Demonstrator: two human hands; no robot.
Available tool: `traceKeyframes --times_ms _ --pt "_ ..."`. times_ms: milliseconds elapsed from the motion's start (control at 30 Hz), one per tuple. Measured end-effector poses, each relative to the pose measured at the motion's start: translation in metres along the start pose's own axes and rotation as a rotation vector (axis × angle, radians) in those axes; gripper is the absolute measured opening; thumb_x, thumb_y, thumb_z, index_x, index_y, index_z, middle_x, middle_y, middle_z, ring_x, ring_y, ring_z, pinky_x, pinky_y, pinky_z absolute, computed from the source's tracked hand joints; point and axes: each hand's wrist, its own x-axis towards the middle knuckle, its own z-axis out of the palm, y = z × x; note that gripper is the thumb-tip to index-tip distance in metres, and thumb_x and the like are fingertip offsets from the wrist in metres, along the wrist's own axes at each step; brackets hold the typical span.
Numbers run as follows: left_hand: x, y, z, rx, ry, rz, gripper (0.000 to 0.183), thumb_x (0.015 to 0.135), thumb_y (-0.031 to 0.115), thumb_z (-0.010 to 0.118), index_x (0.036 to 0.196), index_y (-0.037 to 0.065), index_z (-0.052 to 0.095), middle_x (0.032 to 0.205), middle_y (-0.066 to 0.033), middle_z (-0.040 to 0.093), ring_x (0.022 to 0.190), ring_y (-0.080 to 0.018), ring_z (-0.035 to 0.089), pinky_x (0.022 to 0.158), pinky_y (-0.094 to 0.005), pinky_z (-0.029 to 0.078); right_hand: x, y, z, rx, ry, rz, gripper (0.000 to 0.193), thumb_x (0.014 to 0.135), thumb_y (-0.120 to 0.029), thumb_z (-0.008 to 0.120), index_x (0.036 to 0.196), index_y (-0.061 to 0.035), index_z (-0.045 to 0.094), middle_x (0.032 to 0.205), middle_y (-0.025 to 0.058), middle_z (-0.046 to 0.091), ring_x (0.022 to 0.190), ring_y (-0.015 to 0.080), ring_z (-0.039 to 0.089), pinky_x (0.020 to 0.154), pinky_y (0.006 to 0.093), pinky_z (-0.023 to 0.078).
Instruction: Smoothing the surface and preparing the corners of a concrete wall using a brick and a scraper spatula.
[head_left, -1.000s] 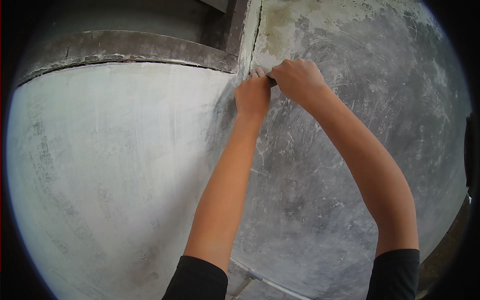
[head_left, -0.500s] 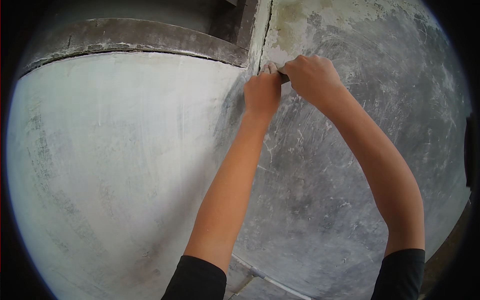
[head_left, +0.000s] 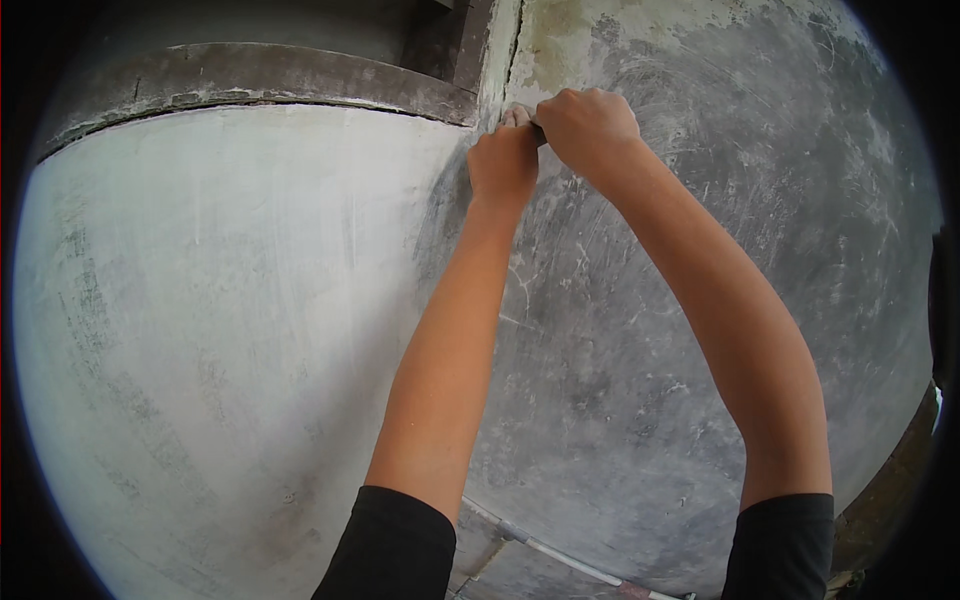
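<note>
Left hand (head_left: 503,165) has bent fingers; I can't tell how wide open it is or if it holds anything. Just beside it, a small dark thing (head_left: 541,135) pokes out in the gap before the right hand (head_left: 588,125), which is curled closed on it. Farther right is a scratched gray wall (head_left: 690,330).

The hands (head_left: 503,165) partly hid a dark object (head_left: 541,134); the lower edge cut off both black sleeves (head_left: 395,545).
</note>
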Motion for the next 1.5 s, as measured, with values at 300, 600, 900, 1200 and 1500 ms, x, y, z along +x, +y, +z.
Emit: traceKeyframes --times_ms 300,600,900,1200,1500 --pt "-0.006 -0.001 0.000 -0.060 0.072 -0.018 0.016 0.089 0.008 0.055 0.085 0.007 0.071 0.086 -0.0201 0.072 0.082 -0.0445 0.070 0.072 -0.0537 0.056 -0.011 -0.003 -0.004 -0.053 -0.005 -0.061 0.011 0.087 -0.006 0.066 0.089 -0.0092 0.076 0.090 0.0096 0.077 0.087 0.0278 0.077 0.068 0.0371 0.062" --pt "-0.020 0.005 -0.016 -0.019 -0.156 -0.037 0.044 0.094 0.012 0.055 0.138 0.011 0.058 0.121 -0.0118 0.072 0.088 -0.0393 0.073 0.075 -0.0509 0.060 -0.026 -0.010 -0.007 -0.038 -0.042 -0.106 0.010 0.085 -0.008 0.069 0.088 -0.0121 0.078 0.089 0.0098 0.077 0.083 0.0282 0.077 0.063 0.0352 0.061" --pt "-0.016 0.007 -0.002 0.068 0.030 0.110 0.045 0.090 0.008 0.058 0.135 0.002 0.060 0.131 -0.0133 0.068 0.085 -0.0335 0.075 0.071 -0.0440 0.061 -0.034 -0.002 0.021 0.030 0.036 0.002 0.009 0.085 -0.012 0.069 0.086 -0.0110 0.078 0.087 0.0079 0.076 0.080 0.0238 0.077 0.057 0.0345 0.058" --pt "-0.037 0.008 -0.004 0.022 0.008 0.150 0.044 0.090 0.006 0.057 0.133 -0.001 0.060 0.129 -0.0148 0.068 0.087 -0.0317 0.075 0.071 -0.0395 0.062 -0.068 -0.006 0.025 -0.008 0.052 -0.084 0.038 0.086 -0.005 0.065 0.123 -0.0090 0.068 0.085 0.0126 0.071 0.070 0.0265 0.074 0.053 0.0339 0.056" --pt "-0.010 0.001 -0.009 0.061 -0.020 0.235 0.045 0.090 0.005 0.058 0.134 -0.005 0.059 0.131 -0.0183 0.067 0.095 -0.0310 0.075 0.075 -0.0383 0.062 -0.046 -0.005 0.027 -0.040 0.042 -0.086 0.052 0.086 -0.004 0.065 0.138 -0.0030 0.060 0.082 0.0133 0.069 0.065 0.0255 0.072 0.054 0.0326 0.057"
